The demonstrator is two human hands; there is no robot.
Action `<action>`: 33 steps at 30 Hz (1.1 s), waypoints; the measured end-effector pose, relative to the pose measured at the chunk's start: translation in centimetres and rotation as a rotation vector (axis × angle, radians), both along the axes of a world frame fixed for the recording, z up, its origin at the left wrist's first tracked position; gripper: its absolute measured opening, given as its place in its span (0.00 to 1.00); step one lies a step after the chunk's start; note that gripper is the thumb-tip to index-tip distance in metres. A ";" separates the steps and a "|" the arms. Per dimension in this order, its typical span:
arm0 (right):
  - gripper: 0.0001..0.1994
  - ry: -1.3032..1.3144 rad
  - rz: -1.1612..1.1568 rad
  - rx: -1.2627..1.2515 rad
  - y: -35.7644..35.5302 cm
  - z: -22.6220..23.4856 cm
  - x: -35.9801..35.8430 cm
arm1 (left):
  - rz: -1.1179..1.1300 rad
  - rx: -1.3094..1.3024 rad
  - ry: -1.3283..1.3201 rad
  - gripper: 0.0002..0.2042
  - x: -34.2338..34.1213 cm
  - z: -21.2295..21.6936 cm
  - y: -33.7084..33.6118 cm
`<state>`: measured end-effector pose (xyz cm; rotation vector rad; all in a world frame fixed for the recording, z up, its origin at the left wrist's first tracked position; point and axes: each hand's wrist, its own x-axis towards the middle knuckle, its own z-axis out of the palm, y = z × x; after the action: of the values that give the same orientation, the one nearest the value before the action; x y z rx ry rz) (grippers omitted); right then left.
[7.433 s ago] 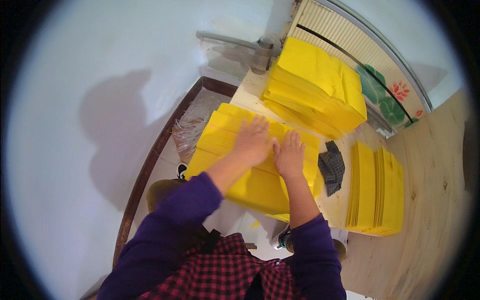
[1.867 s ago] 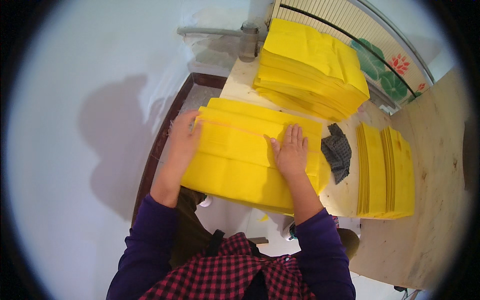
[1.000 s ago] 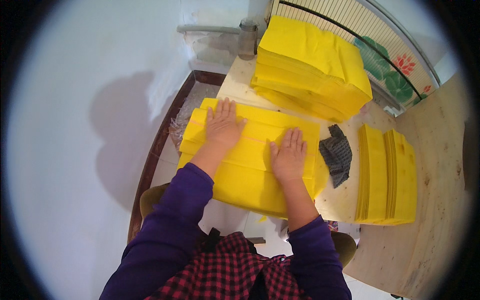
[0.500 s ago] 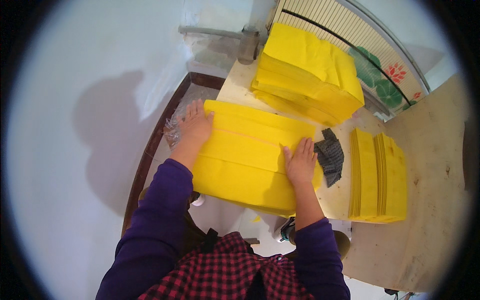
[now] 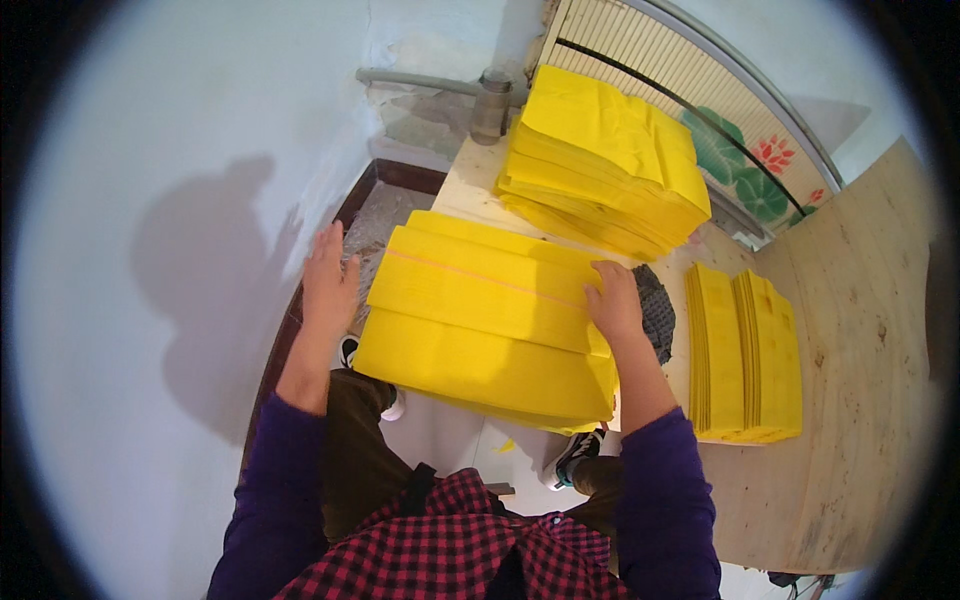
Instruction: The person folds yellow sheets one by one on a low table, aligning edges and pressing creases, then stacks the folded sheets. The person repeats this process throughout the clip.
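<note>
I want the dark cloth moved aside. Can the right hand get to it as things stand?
Probably yes: the right hand lies flat on the fanned yellow sheets, and the dark cloth sits uncovered just beside it, nothing between.

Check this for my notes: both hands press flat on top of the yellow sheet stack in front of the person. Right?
Not quite. Only the right hand rests on top of the yellow sheet stack. The left hand is off its left edge, beside it, as the head view shows.
</note>
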<state>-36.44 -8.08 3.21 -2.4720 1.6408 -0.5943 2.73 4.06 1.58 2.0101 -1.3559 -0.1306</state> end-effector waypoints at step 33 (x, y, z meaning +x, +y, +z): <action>0.13 -0.488 0.198 0.835 9.5 9.9 -8.2 | -0.193 -0.168 2.308 0.21 -19.5 0.7 4.1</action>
<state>-44.64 1.40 13.11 -1.6770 1.1115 -0.3385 -16.79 8.18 2.27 0.4523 0.1071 -1.6247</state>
